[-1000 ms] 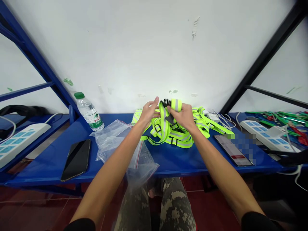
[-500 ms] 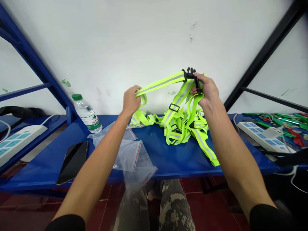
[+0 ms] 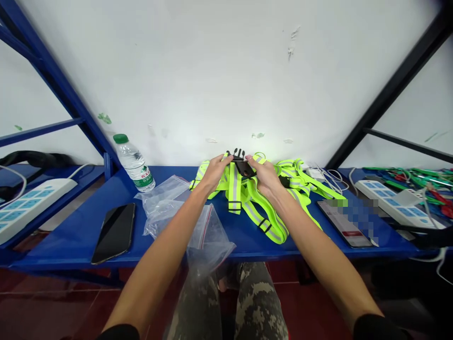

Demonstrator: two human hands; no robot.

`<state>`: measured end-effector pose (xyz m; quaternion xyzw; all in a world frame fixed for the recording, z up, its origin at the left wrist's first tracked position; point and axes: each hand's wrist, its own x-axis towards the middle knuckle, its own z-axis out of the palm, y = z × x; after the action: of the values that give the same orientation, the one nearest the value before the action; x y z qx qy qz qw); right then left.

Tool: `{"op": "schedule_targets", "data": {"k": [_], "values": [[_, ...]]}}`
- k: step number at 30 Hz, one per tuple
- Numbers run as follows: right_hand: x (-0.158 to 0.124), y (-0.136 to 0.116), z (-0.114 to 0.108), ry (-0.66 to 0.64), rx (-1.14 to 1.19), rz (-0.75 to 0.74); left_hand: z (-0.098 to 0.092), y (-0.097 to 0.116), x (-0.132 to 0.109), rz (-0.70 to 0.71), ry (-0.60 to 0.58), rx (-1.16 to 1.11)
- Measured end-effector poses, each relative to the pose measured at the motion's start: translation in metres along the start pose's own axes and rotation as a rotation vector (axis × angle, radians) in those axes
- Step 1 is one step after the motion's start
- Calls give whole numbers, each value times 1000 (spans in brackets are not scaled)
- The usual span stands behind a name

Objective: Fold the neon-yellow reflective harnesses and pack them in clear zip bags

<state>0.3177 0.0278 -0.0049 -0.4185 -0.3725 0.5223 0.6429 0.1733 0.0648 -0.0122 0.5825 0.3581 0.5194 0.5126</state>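
My left hand (image 3: 215, 174) and my right hand (image 3: 265, 177) are close together at the back of the table, with a black plastic buckle (image 3: 240, 163) between their fingers. The buckle's prongs point up and away from me. It is joined to a neon-yellow reflective harness (image 3: 233, 193) with silver stripes and small black sliders. The harness lies in a loose heap beneath and to the right of my hands, partly hidden by them.
A clear zip bag (image 3: 184, 219) lies left of the harness on the blue table (image 3: 78, 248). Further left are a water bottle (image 3: 133, 163), a black phone (image 3: 113, 233) and a power strip (image 3: 31, 208). A tablet (image 3: 343, 222) and another power strip (image 3: 392, 203) lie right.
Both hands have come down from above the heap and moved closer together. The buckle has dropped with them, and the harness straps now lie on the table, spread towards me.
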Motion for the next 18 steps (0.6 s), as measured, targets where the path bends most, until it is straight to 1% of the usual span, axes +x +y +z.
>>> {"op": "schedule_targets", "data": {"k": [2, 4, 6, 8, 9, 11, 12, 13, 14, 15, 16, 18], "values": [[-3, 1, -10, -70, 6, 97, -6, -4, 1, -47, 45, -170], [-2, -2, -23, -168, -16, 167, -15, -3, 2, -116, 50, -291], [8, -15, -35, -265, -75, 162, -26, 3, 4, -194, 1, -340], [26, -41, -45, -293, -152, 56, -36, 13, 6, -227, -95, -341], [37, -58, -49, -243, -167, -60, -41, 18, 8, -228, -149, -334], [57, -92, -55, -118, -116, -380, -51, 28, 11, -215, -240, -316], [63, -106, -57, -75, -87, -490, -55, 32, 12, -210, -276, -305], [66, -114, -58, -47, -61, -552, -58, 33, 14, -212, -308, -296], [66, -115, -57, -25, -31, -571, -60, 33, 14, -219, -337, -292], [62, -110, -56, -23, -22, -535, -61, 30, 15, -228, -358, -293], [56, -98, -55, -52, -54, -450, -60, 25, 14, -241, -373, -297], [39, -59, -51, -98, -110, -251, -56, 9, 12, -276, -374, -298]]}}
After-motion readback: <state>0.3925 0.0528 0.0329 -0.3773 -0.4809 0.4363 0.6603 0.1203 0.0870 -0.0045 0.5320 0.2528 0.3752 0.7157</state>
